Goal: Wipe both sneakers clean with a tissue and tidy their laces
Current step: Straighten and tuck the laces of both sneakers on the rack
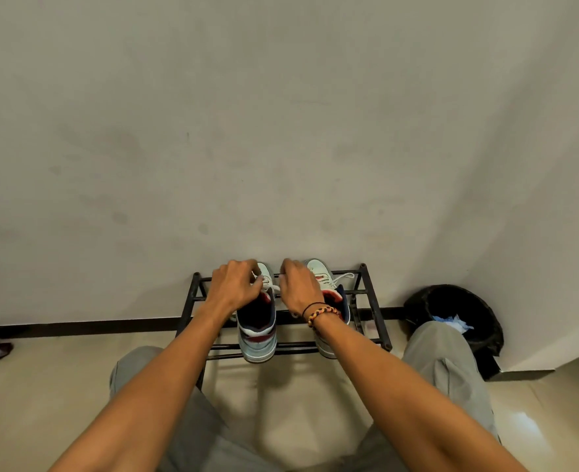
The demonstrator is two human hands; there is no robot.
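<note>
Both sneakers stand side by side on a black metal shoe rack [376,303], toes to the wall. The left hand [235,284] and right hand [300,284] curl over the left sneaker [257,330], seemingly pinching its white laces [270,287]. The right sneaker [329,284] lies partly beneath the right wrist. A black bin [458,301] holds crumpled tissue [453,322].

Pale-blue sneakers [257,338] – white laces [270,284], red trim; black rack [376,318].

head cam | looks forward and down | near, over shoe rack [376,330] against wall [281,131]
</note>
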